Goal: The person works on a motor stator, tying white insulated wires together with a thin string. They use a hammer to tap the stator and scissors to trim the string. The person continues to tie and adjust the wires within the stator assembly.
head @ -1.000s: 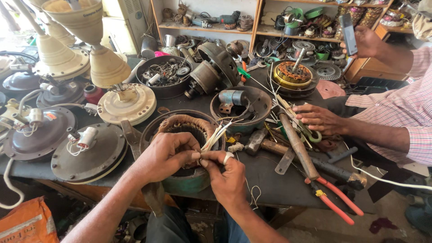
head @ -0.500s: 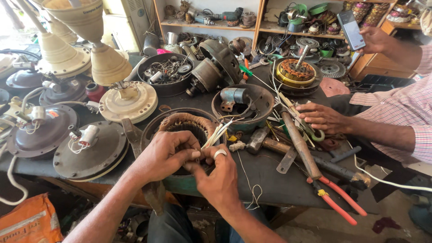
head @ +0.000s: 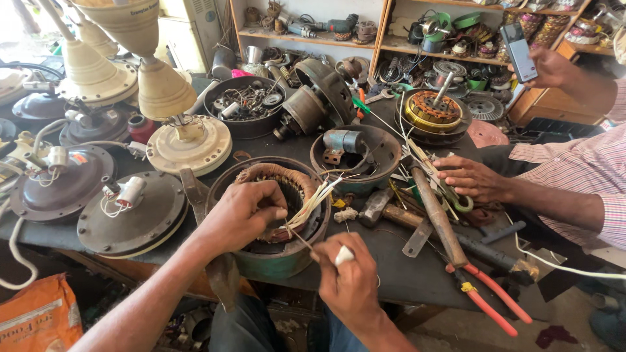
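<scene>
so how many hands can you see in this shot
4: the person's left hand on the motor winding, right hand beside it; a co-worker's hand resting on the bench, another holding a phone.

This is a repair workshop for ceiling fans. A dark worktop (head: 391, 261) is crowded with opened fan motor housings (head: 130, 212), cream fan canopies (head: 156, 85) at upper left, a copper-wound stator (head: 432, 111) and red-handled pliers (head: 486, 296) at lower right. Wooden shelves (head: 306, 39) along the top of the frame hold spare parts and a power drill (head: 326, 26).
</scene>
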